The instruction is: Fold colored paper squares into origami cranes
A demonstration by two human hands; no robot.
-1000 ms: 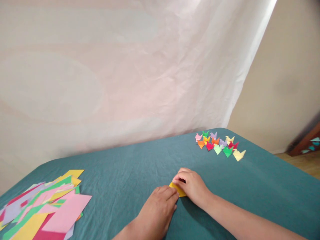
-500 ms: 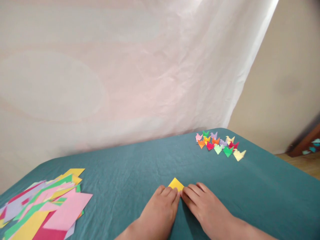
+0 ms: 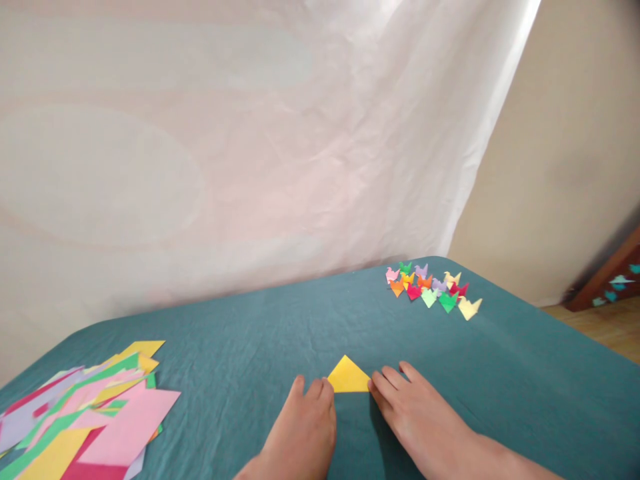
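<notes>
A yellow origami paper [image 3: 349,377], folded into a triangle, lies flat on the table with its peak pointing away from me and its long edge towards me. At its left corner my left hand [image 3: 306,427] rests with bent fingers held close together, the fingertips covering that corner. My right hand [image 3: 415,410] presses the right corner with its fingers curled down; one fingertip is slightly raised. Both thumbs are mostly hidden beneath the hands. Most of the triangle's face shows between the two hands.
At the far right stand rows of small folded paper birds [image 3: 430,287] in several colours. A loose heap of coloured paper sheets [image 3: 135,423] covers the left side. The green cloth-covered table [image 3: 240,360] ends at a pale hanging sheet [image 3: 280,167].
My hands have moved apart, from the middle of the paper's near edge out to its two corners. More of the yellow triangle shows. The view has shifted slightly.
</notes>
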